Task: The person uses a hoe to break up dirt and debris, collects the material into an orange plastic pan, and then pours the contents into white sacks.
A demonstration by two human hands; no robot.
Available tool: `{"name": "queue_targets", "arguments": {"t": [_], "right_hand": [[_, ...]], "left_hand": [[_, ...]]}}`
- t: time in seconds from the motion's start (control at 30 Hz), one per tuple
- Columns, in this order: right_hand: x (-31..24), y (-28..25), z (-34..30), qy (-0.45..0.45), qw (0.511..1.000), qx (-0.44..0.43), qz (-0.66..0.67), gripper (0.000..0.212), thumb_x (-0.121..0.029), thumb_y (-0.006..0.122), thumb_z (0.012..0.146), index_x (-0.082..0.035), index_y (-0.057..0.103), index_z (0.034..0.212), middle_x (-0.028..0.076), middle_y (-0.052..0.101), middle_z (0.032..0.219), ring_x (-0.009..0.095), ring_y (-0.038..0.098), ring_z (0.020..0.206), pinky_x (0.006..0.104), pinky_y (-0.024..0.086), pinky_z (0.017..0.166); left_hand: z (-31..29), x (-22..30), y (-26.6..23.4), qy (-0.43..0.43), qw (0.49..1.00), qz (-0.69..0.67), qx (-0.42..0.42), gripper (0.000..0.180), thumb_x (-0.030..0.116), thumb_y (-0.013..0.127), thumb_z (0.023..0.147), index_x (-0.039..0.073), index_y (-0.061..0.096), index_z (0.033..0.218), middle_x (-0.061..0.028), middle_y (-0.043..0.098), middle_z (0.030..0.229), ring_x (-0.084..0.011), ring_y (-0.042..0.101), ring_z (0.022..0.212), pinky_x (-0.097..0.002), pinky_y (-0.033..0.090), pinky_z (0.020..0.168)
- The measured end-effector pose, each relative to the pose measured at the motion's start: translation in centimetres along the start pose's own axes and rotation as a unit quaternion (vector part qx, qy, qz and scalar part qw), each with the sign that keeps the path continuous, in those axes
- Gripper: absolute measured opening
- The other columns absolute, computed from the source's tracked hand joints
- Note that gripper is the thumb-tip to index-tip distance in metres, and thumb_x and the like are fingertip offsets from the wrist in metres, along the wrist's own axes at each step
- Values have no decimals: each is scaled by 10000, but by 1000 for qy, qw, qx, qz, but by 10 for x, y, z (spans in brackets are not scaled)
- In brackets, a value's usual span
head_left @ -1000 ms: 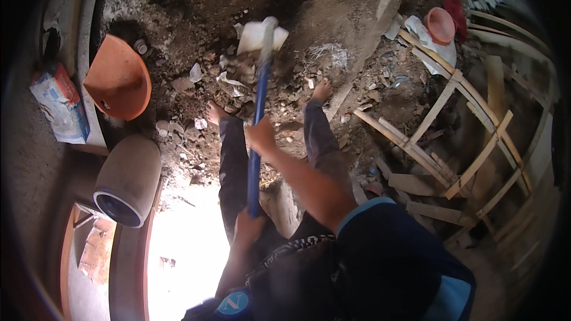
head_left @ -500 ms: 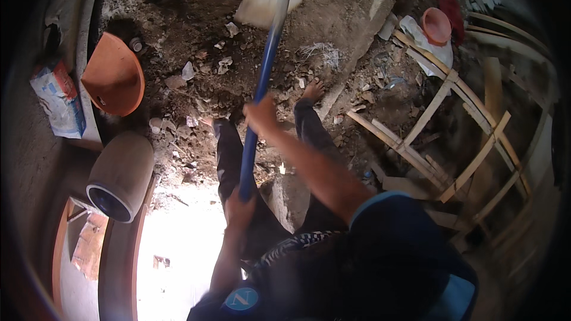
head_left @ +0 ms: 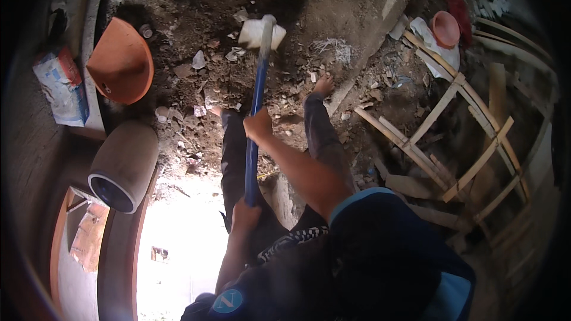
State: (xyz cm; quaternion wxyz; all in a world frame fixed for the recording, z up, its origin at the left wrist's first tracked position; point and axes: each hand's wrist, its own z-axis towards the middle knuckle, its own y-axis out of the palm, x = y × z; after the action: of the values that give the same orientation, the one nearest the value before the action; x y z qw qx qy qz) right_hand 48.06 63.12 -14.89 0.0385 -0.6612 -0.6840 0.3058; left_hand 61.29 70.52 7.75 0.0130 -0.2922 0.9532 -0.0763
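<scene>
A hoe with a blue handle and a broad pale blade reaches out in front of me, its blade down at the loose soil beyond my feet. My right hand is wrapped round the middle of the handle. Lower down, close to my body, my left hand grips the handle's end. The blade's lower edge is hard to make out against the dirt. Rubble and bits of stone lie around the hoe, and my bare feet stand on either side of its handle.
At the left are an orange basin-like container, a printed bag and a large grey jar-shaped vessel. A wooden lattice frame lies at the right, near a pink bowl. A concrete edge crosses the dirt.
The hoe's blade has come down and nearer to me, from a blurred, farther position toward the soil. Both hands have stayed on the handle; the view has shifted slightly.
</scene>
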Motion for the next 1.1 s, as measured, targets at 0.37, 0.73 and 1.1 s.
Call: {"name": "queue_targets", "arguments": {"t": [0.37, 0.73, 1.1], "right_hand": [[-72, -95, -77, 120, 982, -83, 122, 401, -2, 645, 731, 57, 414, 1054, 135, 573, 716, 206, 598, 509, 354, 480, 442], [-173, -134, 228, 1, 996, -37, 79, 271, -12, 570, 802, 180, 513, 984, 170, 604, 724, 233, 614, 537, 357, 478, 454], [-83, -3, -27, -15, 992, -89, -87, 388, -35, 576, 750, 107, 451, 1088, 327, 615, 959, 467, 626, 930, 496, 509, 832]], "left_hand": [[-68, 5, 5, 31, 999, -16, 27, 297, 210, 658, 757, 17, 608, 978, -260, 660, 869, -436, 640, 887, -499, 507, 767], [158, 208, -5, 156, 981, -98, 67, 394, 180, 652, 712, 2, 578, 1056, -251, 656, 958, -415, 637, 933, -491, 491, 792], [-8, 0, -7, -95, 959, -259, -71, 254, 164, 659, 754, -3, 602, 937, -110, 619, 687, -196, 623, 571, -328, 482, 476]]}}
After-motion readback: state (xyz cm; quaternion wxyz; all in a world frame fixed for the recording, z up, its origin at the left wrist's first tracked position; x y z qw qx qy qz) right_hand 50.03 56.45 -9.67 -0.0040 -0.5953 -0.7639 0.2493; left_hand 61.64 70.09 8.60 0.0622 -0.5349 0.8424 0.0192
